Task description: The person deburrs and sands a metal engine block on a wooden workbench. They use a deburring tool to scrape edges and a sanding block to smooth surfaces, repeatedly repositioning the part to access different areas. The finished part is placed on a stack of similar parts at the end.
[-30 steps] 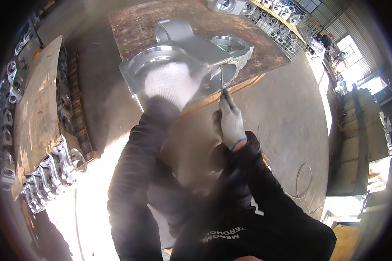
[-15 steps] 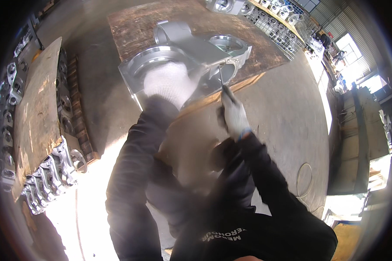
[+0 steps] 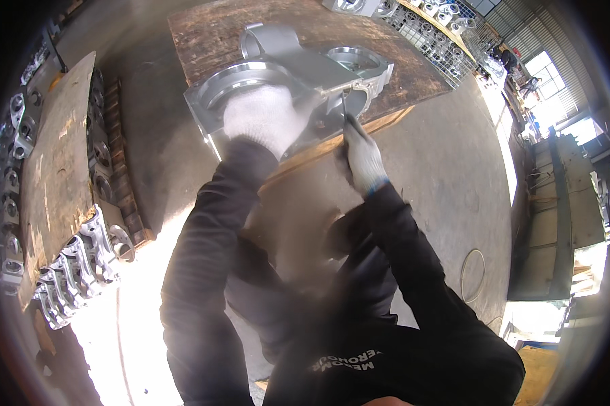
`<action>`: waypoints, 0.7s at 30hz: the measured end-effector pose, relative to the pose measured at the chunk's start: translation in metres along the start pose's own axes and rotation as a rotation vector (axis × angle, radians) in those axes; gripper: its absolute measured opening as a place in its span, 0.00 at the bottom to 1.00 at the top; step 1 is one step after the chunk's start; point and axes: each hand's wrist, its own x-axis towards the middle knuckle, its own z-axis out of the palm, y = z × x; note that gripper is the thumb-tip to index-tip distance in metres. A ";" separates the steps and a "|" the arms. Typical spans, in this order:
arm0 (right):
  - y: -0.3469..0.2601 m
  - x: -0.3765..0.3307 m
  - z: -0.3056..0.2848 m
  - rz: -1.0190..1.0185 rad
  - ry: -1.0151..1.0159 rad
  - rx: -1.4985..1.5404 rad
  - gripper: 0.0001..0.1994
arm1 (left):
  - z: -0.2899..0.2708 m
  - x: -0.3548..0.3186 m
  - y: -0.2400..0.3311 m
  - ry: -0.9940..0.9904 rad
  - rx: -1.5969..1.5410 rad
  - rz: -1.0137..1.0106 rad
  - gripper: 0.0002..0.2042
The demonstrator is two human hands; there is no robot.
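A large silver metal casting [image 3: 285,51] with round ring openings lies on a brown wooden board. My left hand [image 3: 261,120], in a white knitted glove, rests on the casting beside its large left ring [image 3: 241,80]. Glare washes out its fingers, so their grip cannot be made out. My right hand [image 3: 364,159], also gloved in white, is closed round a thin rod-like tool [image 3: 346,105]. The tool's upper end touches or lies just in front of the casting's near edge, by the opening on the right. Its exact kind is not clear.
The wooden board [image 3: 203,34] ends in a pale edge close to me. At left, a plywood sheet [image 3: 58,162] stands among rows of castings [image 3: 68,284]. A wire basket [image 3: 433,51] of castings is at the far right. A thin hose loop [image 3: 473,276] lies on the floor.
My right hand and the tool have shifted very slightly. My left hand stays at the same place on the casting, and the view has tilted a little.
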 end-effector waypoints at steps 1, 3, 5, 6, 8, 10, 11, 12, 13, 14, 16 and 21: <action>0.000 0.000 -0.002 0.103 0.008 0.046 0.23 | 0.000 0.000 0.000 0.094 0.013 0.024 0.34; -0.001 0.000 -0.006 0.296 0.035 0.125 0.23 | 0.000 -0.001 0.001 0.129 0.021 0.026 0.33; -0.005 0.005 -0.010 0.043 -0.022 0.033 0.23 | 0.000 0.000 0.001 0.073 0.023 0.017 0.36; -0.007 0.007 -0.012 0.091 -0.047 0.125 0.24 | 0.000 -0.001 0.000 -0.010 0.018 0.007 0.38; -0.013 0.011 -0.015 0.419 -0.035 0.412 0.25 | 0.000 -0.001 -0.001 -0.011 -0.002 -0.005 0.38; -0.019 0.011 -0.017 0.396 0.016 0.214 0.24 | 0.002 -0.002 -0.001 0.041 -0.029 0.017 0.38; -0.022 0.011 -0.017 0.395 0.016 0.237 0.25 | 0.002 -0.003 -0.002 0.080 -0.006 0.013 0.36; -0.025 0.011 -0.017 0.296 0.002 0.241 0.25 | 0.003 -0.002 -0.002 0.145 0.021 0.034 0.34; -0.028 0.012 -0.018 0.058 -0.046 0.115 0.26 | 0.003 -0.002 -0.003 0.210 0.039 0.070 0.32; -0.031 0.014 -0.018 0.069 -0.086 0.143 0.26 | 0.005 -0.001 -0.002 0.184 -0.011 0.062 0.31; -0.038 0.016 -0.019 0.331 -0.061 0.207 0.26 | 0.006 0.000 -0.002 0.126 -0.089 0.027 0.30; -0.045 0.023 -0.011 -0.473 0.227 -0.238 0.24 | 0.007 -0.003 0.000 0.182 0.026 0.058 0.30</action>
